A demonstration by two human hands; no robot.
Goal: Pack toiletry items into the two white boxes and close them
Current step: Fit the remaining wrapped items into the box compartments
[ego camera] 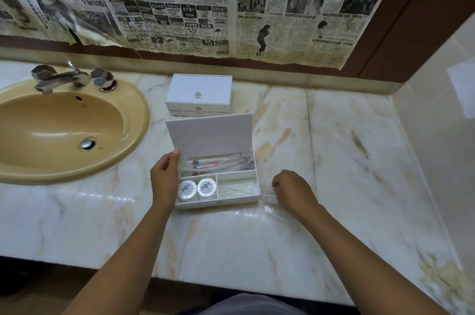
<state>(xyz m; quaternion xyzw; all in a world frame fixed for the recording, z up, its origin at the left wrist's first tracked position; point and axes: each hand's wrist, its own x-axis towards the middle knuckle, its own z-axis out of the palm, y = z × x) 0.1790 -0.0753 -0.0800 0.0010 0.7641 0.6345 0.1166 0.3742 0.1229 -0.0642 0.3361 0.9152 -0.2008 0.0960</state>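
An open white box (pixel 218 202) sits on the marble counter with its lid (pixel 209 134) standing upright. Its back compartment holds wrapped toothbrush kits (pixel 218 162), its front left compartment two round white soaps (pixel 197 189), and its front right compartment a clear plastic packet (pixel 236 188). My left hand (pixel 164 175) holds the box's left side, thumb at the lid's lower corner. My right hand (pixel 291 187) lies curled on the counter just right of the box, pinching a clear plastic packet (pixel 268 199). A second white box (pixel 199 94), closed, with a small clear knob, stands behind.
A tan oval sink (pixel 64 132) with a chrome faucet (pixel 61 78) fills the counter's left side. Newspaper sheets (pixel 205 6) hang over the wall behind. A cream side wall (pixel 437 134) bounds the right, and the counter's front edge (pixel 231 278) runs near my body.
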